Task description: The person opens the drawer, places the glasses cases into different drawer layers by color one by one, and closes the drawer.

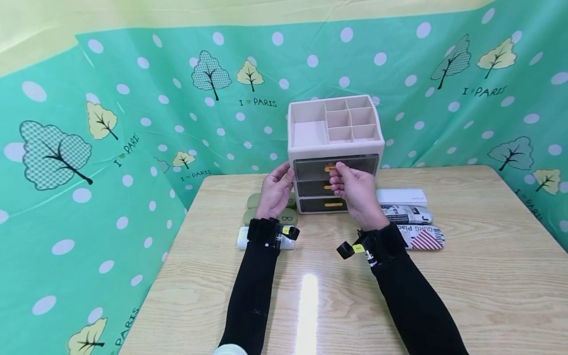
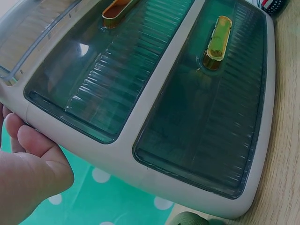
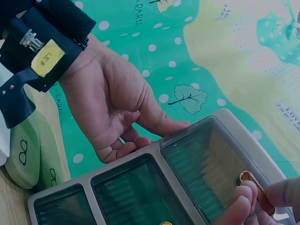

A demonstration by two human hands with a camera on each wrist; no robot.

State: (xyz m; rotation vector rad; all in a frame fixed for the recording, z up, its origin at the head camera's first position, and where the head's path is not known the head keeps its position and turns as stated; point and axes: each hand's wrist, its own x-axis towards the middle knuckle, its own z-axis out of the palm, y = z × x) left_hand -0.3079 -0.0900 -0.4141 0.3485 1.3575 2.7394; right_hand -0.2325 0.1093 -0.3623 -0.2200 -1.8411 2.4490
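Drawer unit: off-white cabinet, upright near the table's far edge; compartmented tray on top, three dark drawer fronts below, each with an orange handle.
Left hand: the left hand touches the cabinet's left side, near the top drawer.
Right hand: the right hand pinches the top handle.
Left of cabinet: two green cases, glasses mark visible; nearer, a white case, partly behind the left wrist.
Right of cabinet: white box, then two printed cases, the nearest red-striped.
Sleeves: black, wrist cameras strapped on.
Backdrop: green dotted cloth, tree prints, "PARIS" lettering.
Table: pale woodgrain, bright reflection mid-front.
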